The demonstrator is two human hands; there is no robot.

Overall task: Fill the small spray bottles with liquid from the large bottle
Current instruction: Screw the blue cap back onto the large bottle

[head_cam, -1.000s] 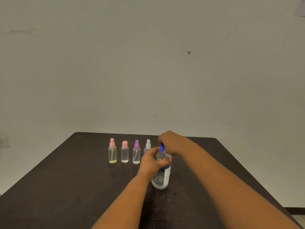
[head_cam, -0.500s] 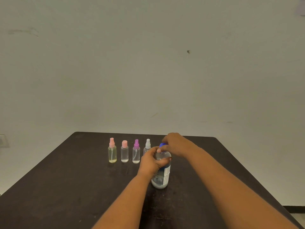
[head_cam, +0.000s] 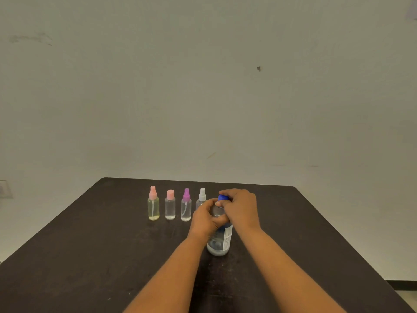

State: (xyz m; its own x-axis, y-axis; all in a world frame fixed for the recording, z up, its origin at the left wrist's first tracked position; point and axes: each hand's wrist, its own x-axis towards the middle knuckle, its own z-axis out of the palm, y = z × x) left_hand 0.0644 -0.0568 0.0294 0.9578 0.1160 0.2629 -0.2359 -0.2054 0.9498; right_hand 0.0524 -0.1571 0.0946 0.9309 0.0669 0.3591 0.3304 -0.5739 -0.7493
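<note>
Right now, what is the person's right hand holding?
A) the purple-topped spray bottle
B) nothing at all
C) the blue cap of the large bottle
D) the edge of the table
C: the right hand curls its fingers around the blue cap on top of the large bottle, while the left hand grips the bottle's body.

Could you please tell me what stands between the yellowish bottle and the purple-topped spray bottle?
The head view shows one small clear bottle with a pink cap between them, upright and touching neither.
</note>
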